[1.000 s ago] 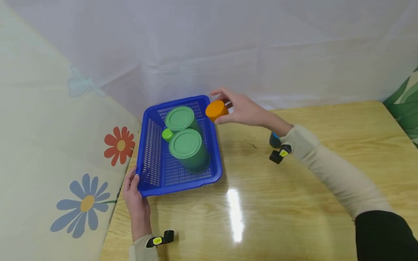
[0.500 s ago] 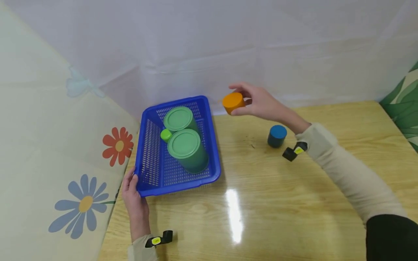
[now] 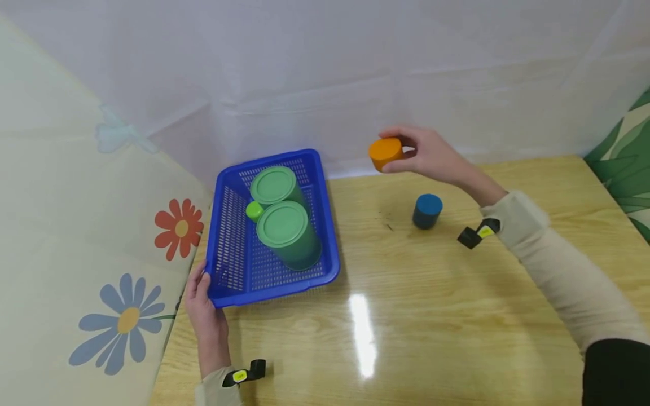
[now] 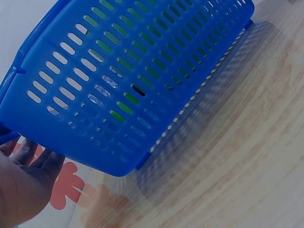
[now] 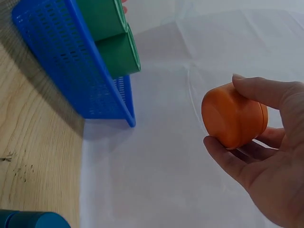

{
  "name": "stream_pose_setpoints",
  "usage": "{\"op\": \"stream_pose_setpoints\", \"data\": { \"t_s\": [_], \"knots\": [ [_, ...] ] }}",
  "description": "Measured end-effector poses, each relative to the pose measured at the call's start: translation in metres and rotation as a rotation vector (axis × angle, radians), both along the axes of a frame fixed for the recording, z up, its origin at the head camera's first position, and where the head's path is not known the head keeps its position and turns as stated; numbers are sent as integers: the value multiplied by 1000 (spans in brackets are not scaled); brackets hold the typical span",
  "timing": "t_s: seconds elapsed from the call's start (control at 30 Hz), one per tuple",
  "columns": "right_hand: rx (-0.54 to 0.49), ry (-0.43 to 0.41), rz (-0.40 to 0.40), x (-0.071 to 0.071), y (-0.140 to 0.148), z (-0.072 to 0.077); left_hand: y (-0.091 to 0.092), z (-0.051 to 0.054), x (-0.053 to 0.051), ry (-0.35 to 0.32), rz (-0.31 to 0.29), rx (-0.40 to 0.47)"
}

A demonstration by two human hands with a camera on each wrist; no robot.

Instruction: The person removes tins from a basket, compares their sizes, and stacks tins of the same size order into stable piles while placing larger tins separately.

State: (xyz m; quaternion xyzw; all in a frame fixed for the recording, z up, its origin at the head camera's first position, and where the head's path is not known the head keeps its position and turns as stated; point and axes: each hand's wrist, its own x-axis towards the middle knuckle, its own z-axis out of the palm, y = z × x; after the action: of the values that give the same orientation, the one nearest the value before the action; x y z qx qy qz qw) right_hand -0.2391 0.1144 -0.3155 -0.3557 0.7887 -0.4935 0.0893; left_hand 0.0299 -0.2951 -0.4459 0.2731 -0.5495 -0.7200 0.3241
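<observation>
My right hand [image 3: 434,155] pinches a small round orange jar [image 3: 384,153] between thumb and fingers. It holds the jar in the air, to the right of the blue plastic basket [image 3: 331,239]. In the right wrist view, a lid seam shows on the orange jar [image 5: 232,116]. My left hand [image 3: 207,313] grips the basket's rim at its near left corner; the left wrist view shows the fingers [image 4: 50,164] bent under that rim. Inside the basket stand two green lidded canisters, a near one [image 3: 289,234] and a far one [image 3: 274,183]. A small bright green item [image 3: 254,211] lies beside them.
A small dark blue jar [image 3: 427,211] stands on the wooden table [image 3: 431,316], below my right hand. A white cloth [image 3: 365,84] hangs behind the table, and a flower-printed sheet [image 3: 51,237] borders its left side.
My right hand has carried the orange jar rightward, away from the basket's far right corner. The dark blue jar, mostly hidden earlier, is now in full sight. My left hand stays on the basket.
</observation>
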Motion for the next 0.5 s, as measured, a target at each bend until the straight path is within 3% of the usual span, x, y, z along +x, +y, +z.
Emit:
{"op": "stream_pose_setpoints", "data": {
  "t_s": [0.5],
  "knots": [
    [-27,-57,-52,-1,19,-19,-1,1,4,3,17,29]
  ]
}}
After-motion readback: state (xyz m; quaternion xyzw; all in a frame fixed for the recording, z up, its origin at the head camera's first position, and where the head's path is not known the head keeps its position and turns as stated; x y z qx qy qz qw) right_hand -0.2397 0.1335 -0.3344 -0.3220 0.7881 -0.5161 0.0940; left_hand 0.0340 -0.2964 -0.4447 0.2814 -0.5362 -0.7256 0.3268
